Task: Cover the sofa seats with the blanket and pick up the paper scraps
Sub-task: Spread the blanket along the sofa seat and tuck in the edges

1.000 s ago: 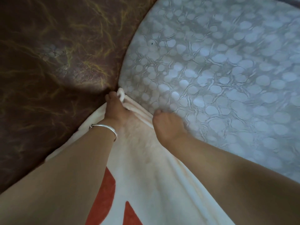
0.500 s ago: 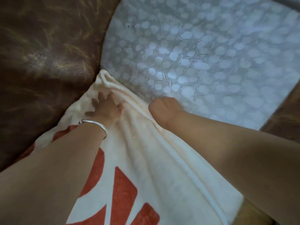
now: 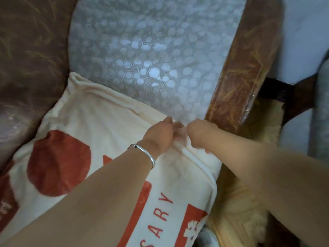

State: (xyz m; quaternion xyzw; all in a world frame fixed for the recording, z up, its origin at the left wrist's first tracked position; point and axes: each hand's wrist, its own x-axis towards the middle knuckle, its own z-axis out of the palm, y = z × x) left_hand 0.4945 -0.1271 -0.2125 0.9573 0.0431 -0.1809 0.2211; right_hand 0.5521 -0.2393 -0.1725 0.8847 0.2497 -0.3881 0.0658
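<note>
A cream blanket with red shapes and red letters lies over the sofa seat, its rolled edge running along the foot of a grey pebble-patterned cushion. My left hand, with a silver bangle on the wrist, pinches the blanket's edge near the seat's front right corner. My right hand is curled round the same edge right beside it. Both hands sit close to the brown armrest. No paper scraps are in view.
The brown sofa back rises at the left. Beyond the armrest are a pale floor and a dark wooden frame piece. Yellowish wooden floor shows below the seat's right side.
Both hands have moved from the blanket's back left corner along its edge to the right, toward the armrest. The view has swung right and more of the blanket now shows.
</note>
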